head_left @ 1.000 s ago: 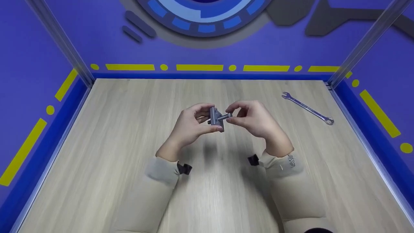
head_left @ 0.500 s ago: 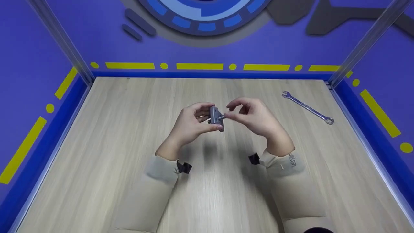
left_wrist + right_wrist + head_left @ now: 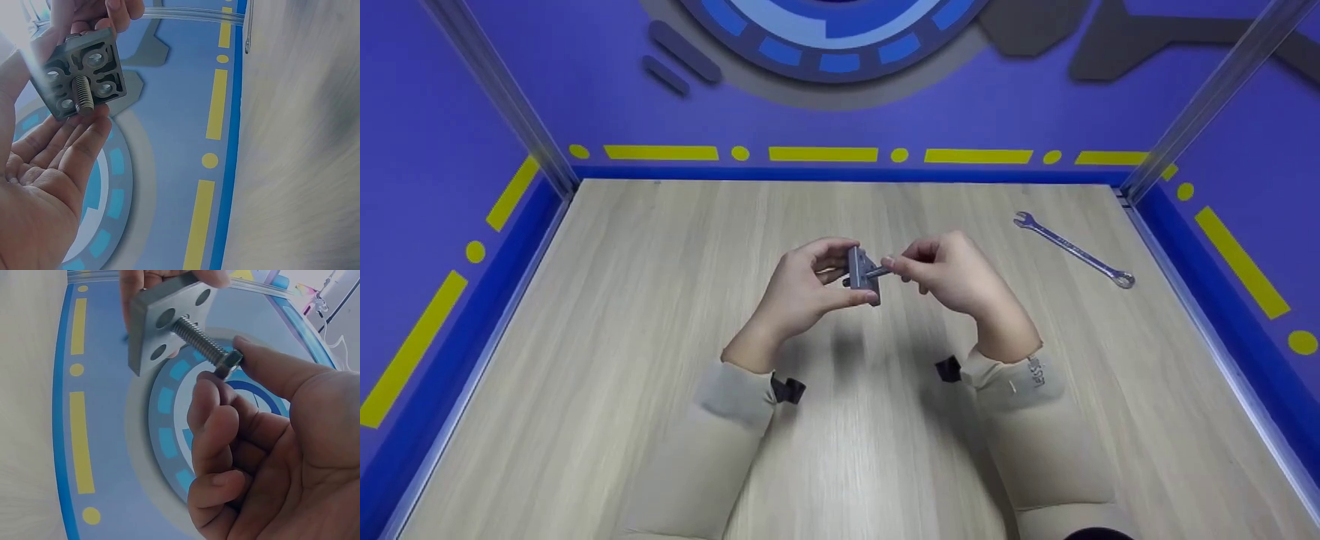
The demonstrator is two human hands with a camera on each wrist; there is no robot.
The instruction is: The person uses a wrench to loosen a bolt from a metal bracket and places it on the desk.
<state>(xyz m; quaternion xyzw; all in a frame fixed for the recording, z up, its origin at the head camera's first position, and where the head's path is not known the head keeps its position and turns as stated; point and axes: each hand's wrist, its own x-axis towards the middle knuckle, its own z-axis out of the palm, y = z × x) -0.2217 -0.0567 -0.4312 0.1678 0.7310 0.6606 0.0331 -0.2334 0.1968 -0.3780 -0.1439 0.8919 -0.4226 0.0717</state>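
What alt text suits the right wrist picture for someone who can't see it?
A right hand pinches, by its head, a threaded bolt that sticks out of a metal plate. The left hand, at the top, grips the plate. A blue wall stands behind.

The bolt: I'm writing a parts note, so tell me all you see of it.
The bolt looks like grey metal, with a threaded shank and a hexagonal-looking head. It passes through the middle of the square plate: its tip sticks out on the ribbed face, and thread shows between the flat face and the head, so it is partway in. It is held aloft, nearly sideways in the head view, the fingers of the right hand touching its head.
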